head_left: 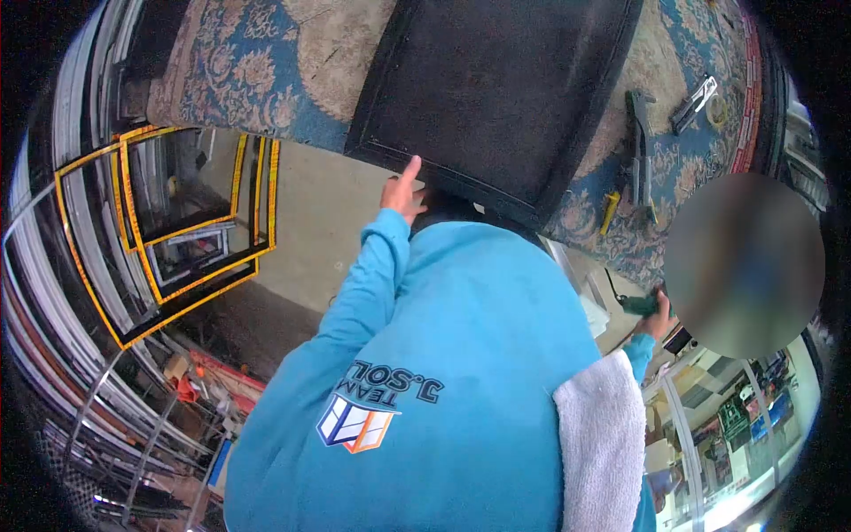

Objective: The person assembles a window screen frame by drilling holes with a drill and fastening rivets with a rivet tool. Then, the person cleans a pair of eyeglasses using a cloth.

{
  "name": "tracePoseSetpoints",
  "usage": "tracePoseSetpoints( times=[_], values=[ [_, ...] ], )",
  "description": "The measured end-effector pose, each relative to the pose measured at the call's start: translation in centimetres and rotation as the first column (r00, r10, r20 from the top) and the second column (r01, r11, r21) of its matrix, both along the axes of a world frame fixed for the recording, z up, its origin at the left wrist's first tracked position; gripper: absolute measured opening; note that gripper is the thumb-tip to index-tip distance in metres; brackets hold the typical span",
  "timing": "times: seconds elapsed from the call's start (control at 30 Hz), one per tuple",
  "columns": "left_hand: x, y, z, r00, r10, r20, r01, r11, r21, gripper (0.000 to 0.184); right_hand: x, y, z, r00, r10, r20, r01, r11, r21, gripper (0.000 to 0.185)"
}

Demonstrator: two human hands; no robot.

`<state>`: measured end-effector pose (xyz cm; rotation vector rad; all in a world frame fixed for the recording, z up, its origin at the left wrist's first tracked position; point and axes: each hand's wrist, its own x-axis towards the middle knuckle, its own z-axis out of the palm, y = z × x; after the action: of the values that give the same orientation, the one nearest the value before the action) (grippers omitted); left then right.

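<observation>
A black framed screen panel (496, 89) lies tilted across the carpet-covered table, its near edge reaching past the table toward me. My left hand (405, 191) is closed at that edge, one digit extended over the border and the other fingers partly hidden below. Off to the right, my right hand (656, 317) is wrapped around a green-bodied tool (636, 305) with a thin dark piece sticking up from its end; its exact kind is unclear. The right hand is apart from the panel, beside the table's near right side.
On the patterned carpet (248, 62) to the right lie a long dark gun-like tool (642, 146), a yellow-handled tool (610, 213), a silver hand tool (694, 105) and a tape roll (716, 111). Yellow-edged frames (133, 213) and stacked profiles (35, 293) stand left.
</observation>
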<state>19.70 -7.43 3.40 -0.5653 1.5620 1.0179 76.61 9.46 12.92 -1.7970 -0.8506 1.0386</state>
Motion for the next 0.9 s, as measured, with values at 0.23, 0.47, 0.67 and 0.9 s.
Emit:
tracePoseSetpoints(
  times=[0.23, 0.47, 0.67, 0.9],
  values=[
    [-0.5, 1.5, 2.0, 0.991, -0.113, -0.071, 0.113, 0.994, -0.004, 0.081, -16.0, -0.3, 13.1, 0.851, 0.522, -0.049, -0.522, 0.835, -0.173, 0.067],
    [0.9, 3.6, 2.0, 0.986, 0.092, -0.142, -0.101, 0.993, -0.056, 0.054, -34.4, 0.3, 13.3, 0.254, 0.967, 0.032, -0.913, 0.251, -0.322, 0.074],
    [1.2, 3.0, 0.2, 0.974, 0.087, -0.211, -0.077, 0.996, 0.054, 0.038, -40.9, -1.1, 11.8, 0.098, 0.985, 0.141, -0.915, 0.145, -0.378, 0.068],
    [1.7, 2.4, -1.1, 0.968, 0.086, -0.234, -0.073, 0.995, 0.066, 0.035, -42.5, -0.6, 11.3, 0.077, 0.986, 0.148, -0.879, 0.137, -0.456, 0.065]
  ],
)
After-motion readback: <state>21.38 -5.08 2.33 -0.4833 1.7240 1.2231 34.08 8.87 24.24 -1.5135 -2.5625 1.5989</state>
